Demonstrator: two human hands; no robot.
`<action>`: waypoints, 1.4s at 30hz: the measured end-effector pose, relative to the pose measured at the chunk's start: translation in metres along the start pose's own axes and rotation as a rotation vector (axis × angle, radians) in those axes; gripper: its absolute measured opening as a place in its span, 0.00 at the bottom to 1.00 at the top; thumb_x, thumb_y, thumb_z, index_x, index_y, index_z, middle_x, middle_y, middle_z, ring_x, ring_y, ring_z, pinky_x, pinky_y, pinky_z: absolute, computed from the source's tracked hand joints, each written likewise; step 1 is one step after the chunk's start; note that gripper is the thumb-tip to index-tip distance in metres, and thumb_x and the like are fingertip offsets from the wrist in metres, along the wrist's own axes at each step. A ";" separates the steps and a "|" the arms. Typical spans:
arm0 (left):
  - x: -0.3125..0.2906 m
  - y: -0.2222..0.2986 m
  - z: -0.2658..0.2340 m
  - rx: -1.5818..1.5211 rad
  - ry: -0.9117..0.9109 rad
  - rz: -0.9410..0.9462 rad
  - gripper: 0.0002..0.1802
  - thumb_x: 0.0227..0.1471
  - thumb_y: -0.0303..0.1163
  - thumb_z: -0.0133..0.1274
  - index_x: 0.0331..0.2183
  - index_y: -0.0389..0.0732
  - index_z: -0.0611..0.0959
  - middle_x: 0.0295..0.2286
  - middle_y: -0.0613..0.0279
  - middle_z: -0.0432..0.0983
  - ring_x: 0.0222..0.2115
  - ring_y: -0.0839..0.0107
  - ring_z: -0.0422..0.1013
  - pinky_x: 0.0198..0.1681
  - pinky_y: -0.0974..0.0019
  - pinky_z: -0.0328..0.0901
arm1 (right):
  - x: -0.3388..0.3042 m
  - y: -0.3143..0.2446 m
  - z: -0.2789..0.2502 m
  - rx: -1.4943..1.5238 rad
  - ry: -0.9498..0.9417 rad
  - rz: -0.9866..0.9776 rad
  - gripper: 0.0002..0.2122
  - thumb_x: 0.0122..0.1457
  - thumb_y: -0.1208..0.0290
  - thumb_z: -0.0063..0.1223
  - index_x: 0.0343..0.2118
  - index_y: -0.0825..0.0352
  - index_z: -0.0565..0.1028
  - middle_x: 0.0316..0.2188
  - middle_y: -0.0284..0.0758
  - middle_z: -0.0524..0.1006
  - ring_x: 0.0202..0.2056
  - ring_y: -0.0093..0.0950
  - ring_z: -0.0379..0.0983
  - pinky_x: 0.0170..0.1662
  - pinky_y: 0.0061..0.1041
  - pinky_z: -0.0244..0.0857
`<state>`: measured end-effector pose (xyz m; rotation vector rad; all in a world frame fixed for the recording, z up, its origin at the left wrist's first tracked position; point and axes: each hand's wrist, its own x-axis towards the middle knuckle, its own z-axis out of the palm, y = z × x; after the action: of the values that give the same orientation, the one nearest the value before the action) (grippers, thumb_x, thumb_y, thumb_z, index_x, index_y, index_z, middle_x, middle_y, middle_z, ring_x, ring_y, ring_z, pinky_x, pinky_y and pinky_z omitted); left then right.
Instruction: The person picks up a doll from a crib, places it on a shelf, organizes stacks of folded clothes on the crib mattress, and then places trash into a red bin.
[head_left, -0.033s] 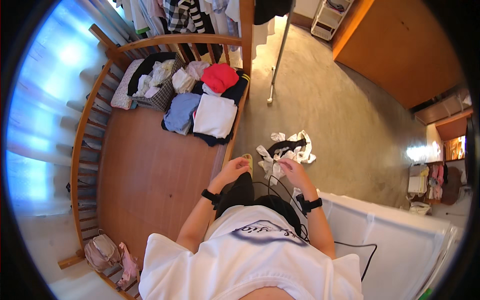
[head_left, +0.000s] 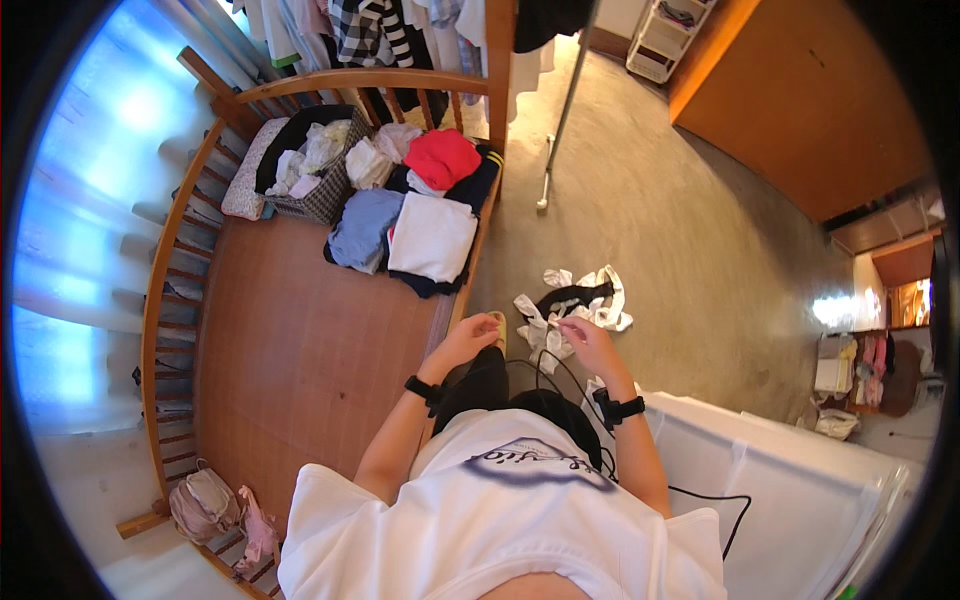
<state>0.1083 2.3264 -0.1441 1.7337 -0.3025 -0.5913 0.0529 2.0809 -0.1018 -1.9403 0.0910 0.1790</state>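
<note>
My left hand [head_left: 474, 338] is held in front of my lap beside the bed's edge, its fingers curled together and nothing visible in them. Level with it on the right, my right hand [head_left: 592, 342] has its fingertips drawn together, with nothing visible between them. The two hands are apart. Behind my right hand, a loose heap of white and black cloth pieces [head_left: 612, 318] lies on the floor; the hand overlaps it in view and does not appear to touch it. A pale yellow-green slipper [head_left: 501, 327] shows beside my left fingertips.
On the wooden bed [head_left: 300, 330] are folded clothes, including a white garment [head_left: 432, 238], a blue one [head_left: 362, 230] and a red one [head_left: 442, 158], beside a checked basket [head_left: 325, 197] of white cloths. A white bin-like box [head_left: 760, 480] stands at my right. Black cables [head_left: 745, 510] run past my lap.
The view has shifted very slightly. My hands and the clothes stay where they were.
</note>
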 end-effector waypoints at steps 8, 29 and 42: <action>0.104 0.018 -0.100 0.058 0.169 -0.035 0.13 0.43 0.32 0.51 0.33 0.35 0.74 0.26 0.61 0.73 0.23 0.75 0.67 0.28 0.73 0.63 | 0.163 -0.042 -0.015 0.049 -0.098 0.103 0.12 0.55 0.68 0.41 0.37 0.69 0.70 0.30 0.37 0.74 0.30 0.24 0.70 0.33 0.20 0.63; 0.413 -0.110 -0.350 0.173 0.954 -0.465 0.13 0.37 0.28 0.46 0.29 0.33 0.77 0.30 0.40 0.70 0.34 0.53 0.68 0.37 0.62 0.63 | 0.540 -0.027 0.035 -0.093 -0.796 0.058 0.12 0.56 0.69 0.39 0.37 0.71 0.69 0.30 0.36 0.74 0.32 0.21 0.68 0.37 0.18 0.61; 0.458 -0.151 -0.387 0.068 1.073 -0.623 0.11 0.33 0.30 0.52 0.24 0.34 0.79 0.24 0.47 0.73 0.26 0.66 0.71 0.32 0.68 0.64 | 0.599 -0.036 0.061 -0.143 -0.924 -0.018 0.11 0.56 0.70 0.39 0.39 0.70 0.68 0.30 0.39 0.74 0.34 0.26 0.71 0.37 0.21 0.62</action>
<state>0.6823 2.4552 -0.3339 1.9572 0.9999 -0.0055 0.6430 2.1641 -0.1920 -1.8203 -0.5599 1.0640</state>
